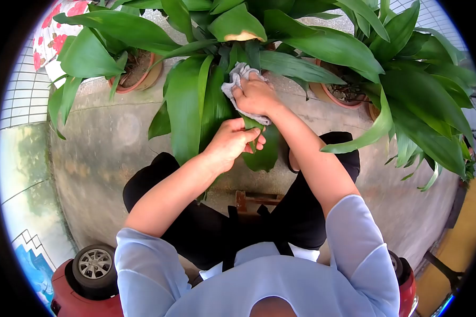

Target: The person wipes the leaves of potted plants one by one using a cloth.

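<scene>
My left hand (231, 141) pinches the tip of a broad green leaf (253, 126) near the middle of the view. Just above it, my right hand (256, 95) presses a crumpled grey cloth (237, 79) onto the same leaf, its fingers closed on the cloth. Long green leaves (186, 108) of the plant hang down to the left of both hands. Above the hands, one leaf (238, 24) has a brown, dried edge. The middle plant's pot is hidden behind the foliage.
Potted plants stand on both sides, in a left pot (137, 74) and a right pot (336, 95). A flowered cloth (58, 34) lies at the upper left. Below my arms is a wooden stool (256, 198). Red cars (90, 306) show at the lower corners.
</scene>
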`<state>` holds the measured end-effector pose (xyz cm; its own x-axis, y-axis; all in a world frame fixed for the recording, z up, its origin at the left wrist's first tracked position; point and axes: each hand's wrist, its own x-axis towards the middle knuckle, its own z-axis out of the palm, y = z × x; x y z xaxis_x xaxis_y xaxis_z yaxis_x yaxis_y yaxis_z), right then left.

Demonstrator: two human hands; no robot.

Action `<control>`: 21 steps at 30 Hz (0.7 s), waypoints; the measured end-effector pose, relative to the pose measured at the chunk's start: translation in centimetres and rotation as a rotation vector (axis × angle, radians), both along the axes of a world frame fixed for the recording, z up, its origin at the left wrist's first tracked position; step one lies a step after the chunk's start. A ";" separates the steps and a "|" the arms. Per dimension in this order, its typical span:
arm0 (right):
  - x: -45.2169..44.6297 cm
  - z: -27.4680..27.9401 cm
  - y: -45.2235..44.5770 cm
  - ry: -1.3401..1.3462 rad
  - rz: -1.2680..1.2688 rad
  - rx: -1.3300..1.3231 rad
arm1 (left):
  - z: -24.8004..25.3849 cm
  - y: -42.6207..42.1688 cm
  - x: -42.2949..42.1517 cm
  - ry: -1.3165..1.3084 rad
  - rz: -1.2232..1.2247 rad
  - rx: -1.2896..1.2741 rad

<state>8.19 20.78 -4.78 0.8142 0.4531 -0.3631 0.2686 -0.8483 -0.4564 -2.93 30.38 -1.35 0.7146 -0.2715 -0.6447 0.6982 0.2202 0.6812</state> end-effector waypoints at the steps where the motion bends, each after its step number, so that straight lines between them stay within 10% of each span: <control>1: 0.4 -0.2 0.6 -0.013 -0.010 -0.041 | 0.2 0.1 -0.1 -0.002 0.004 -0.012; 21: 5.3 -5.5 3.7 -0.069 -0.002 0.187 | 0.9 2.8 -0.9 0.009 0.016 -0.060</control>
